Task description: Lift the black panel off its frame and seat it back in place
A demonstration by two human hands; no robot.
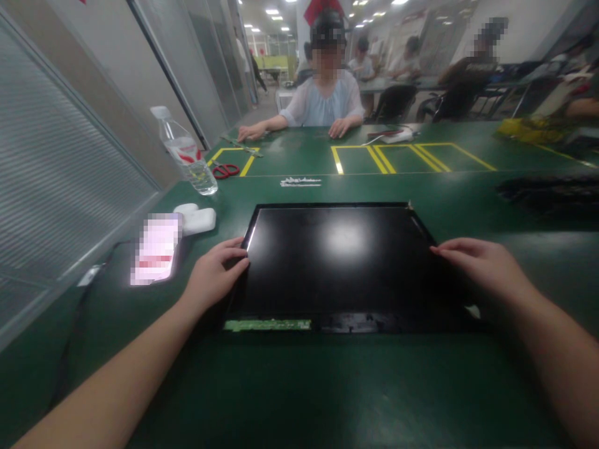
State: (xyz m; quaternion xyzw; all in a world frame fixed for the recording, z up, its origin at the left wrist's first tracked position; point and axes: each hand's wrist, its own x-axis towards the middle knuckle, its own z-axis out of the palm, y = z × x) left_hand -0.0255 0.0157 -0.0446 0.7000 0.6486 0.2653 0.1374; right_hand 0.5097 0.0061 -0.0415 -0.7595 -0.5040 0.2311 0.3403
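From my seat at the feed, I find little that I can read: the water bottle (187,153) at the far left carries a red and white label, but its lettering is too small to make out, and the phone (155,248) lying lit beside my left arm shows only a blurred pink and white screen. The black display panel (339,262) lies flat on the green table (299,386), straight in front of me and between my two hands, with no writing visible on its glossy face. A narrow green circuit strip (266,325) runs along its near edge, with no marking that I can read. My left hand (218,274) comes in from the lower left, its fingers curled against the panel's left edge near the far corner. I cannot tell whether they truly grip it or only rest there. My right hand (477,265) lies palm down along the right edge, fingers stretched out together and pointing inward, flat rather than clamped. A white case (196,218) sits just behind the phone, and red scissors (225,169) lie farther back near yellow tape lines (412,156). Across the table, a seated person rests both hands (253,131) on the surface.
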